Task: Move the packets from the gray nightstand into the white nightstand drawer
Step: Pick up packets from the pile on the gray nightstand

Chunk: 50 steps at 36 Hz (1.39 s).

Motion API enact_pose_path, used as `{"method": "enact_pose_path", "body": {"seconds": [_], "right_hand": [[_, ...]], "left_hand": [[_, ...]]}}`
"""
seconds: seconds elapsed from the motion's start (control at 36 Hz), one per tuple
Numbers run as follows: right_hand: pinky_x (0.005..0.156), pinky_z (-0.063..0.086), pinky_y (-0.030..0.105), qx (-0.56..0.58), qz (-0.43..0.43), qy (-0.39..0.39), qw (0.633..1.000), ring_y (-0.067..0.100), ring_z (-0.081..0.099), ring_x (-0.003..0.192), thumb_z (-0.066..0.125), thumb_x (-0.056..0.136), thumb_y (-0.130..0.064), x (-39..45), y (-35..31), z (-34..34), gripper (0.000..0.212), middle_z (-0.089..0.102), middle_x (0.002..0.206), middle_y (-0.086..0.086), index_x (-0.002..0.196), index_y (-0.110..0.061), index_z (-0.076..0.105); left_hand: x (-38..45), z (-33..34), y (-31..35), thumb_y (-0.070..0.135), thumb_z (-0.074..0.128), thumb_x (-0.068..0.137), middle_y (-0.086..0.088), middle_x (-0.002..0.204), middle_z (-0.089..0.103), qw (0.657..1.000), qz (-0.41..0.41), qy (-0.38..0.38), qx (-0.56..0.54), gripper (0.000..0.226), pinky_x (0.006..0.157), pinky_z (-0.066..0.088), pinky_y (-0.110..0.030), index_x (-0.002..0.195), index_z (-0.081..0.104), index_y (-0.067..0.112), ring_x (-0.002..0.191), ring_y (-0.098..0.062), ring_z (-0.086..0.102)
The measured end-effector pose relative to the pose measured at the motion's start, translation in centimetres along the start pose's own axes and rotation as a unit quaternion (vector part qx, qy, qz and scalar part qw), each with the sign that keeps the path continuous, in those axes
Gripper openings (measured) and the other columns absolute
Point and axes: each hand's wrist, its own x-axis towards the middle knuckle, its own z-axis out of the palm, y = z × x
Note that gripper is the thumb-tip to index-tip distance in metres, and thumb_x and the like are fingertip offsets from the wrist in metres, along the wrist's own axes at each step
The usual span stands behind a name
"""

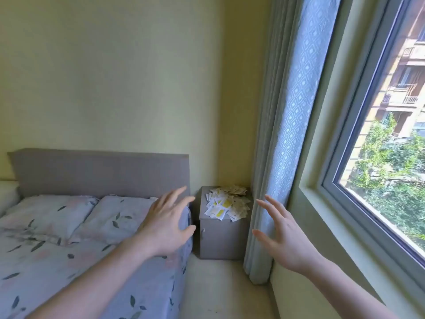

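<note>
A gray nightstand [220,238] stands in the corner between the bed and the curtain. On its top lies a heap of several small white and yellow packets [227,203], some hanging over the front edge. My left hand [166,226] is stretched out in front of me, left of the nightstand, fingers apart and holding nothing. My right hand [284,236] is raised to the right of the nightstand, in front of the curtain, fingers spread and empty. Both hands are short of the packets. The white nightstand is not in view.
A bed [69,261] with floral sheets, two pillows and a gray headboard [101,173] fills the left. A blue patterned curtain [282,134] hangs right of the nightstand, beside a large window [379,157]. A narrow strip of pale floor [218,288] runs between bed and wall.
</note>
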Motion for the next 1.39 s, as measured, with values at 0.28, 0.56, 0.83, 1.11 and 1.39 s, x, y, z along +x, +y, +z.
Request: {"method": "enact_pose_path", "body": {"seconds": [0.28,0.56,0.83,1.11,1.39], "right_hand": [[0.117,0.021,0.020,0.035,0.040,-0.077,0.996,0.006,0.025,0.149,0.062,0.093,-0.040,10.9,10.4,3.5,0.069,0.018,0.163,-0.016,0.153,-0.037,0.029],[0.110,0.021,0.014,0.065,0.049,-0.145,0.986,0.001,0.027,0.146,0.065,0.092,-0.036,23.0,15.6,8.6,0.065,0.025,0.157,-0.018,0.150,-0.033,0.036],[0.105,0.025,0.012,0.073,0.104,-0.180,0.976,0.006,0.036,0.141,0.067,0.092,-0.035,34.7,20.1,17.7,0.062,0.031,0.155,-0.012,0.147,-0.032,0.041],[0.108,0.037,0.021,0.099,0.241,-0.195,0.946,0.015,0.048,0.132,0.071,0.089,-0.030,42.7,25.6,23.8,0.061,0.040,0.142,-0.006,0.145,-0.024,0.047],[0.090,0.050,0.023,0.140,0.356,-0.210,0.900,0.012,0.054,0.109,0.069,0.089,-0.031,51.0,34.8,29.0,0.062,0.042,0.144,-0.005,0.145,-0.023,0.046]], "left_hand": [[12.0,8.5,-1.3,0.047,0.061,0.090,0.013,0.162,0.016,0.994,-0.081,-0.067,-0.040,0.063,0.118,0.024,-0.034,0.147,0.037,0.036,0.147,-0.015,0.021],[19.1,14.3,-6.7,0.051,0.061,0.092,0.012,0.160,0.021,0.975,-0.174,-0.111,-0.085,0.062,0.117,0.022,-0.026,0.147,0.041,0.032,0.147,-0.013,0.025],[30.1,21.9,-15.8,0.046,0.061,0.090,0.013,0.159,0.025,0.957,-0.215,-0.154,-0.120,0.061,0.115,0.030,-0.030,0.146,0.042,0.032,0.145,-0.013,0.031],[42.4,31.8,-21.2,0.039,0.066,0.085,0.004,0.145,0.043,0.911,-0.243,-0.259,-0.208,0.058,0.100,0.034,-0.022,0.139,0.051,0.024,0.132,-0.014,0.045],[53.3,41.7,-24.2,0.042,0.068,0.079,0.007,0.128,0.051,0.875,-0.285,-0.314,-0.233,0.052,0.092,0.044,-0.021,0.128,0.058,0.028,0.109,-0.008,0.054]]}}
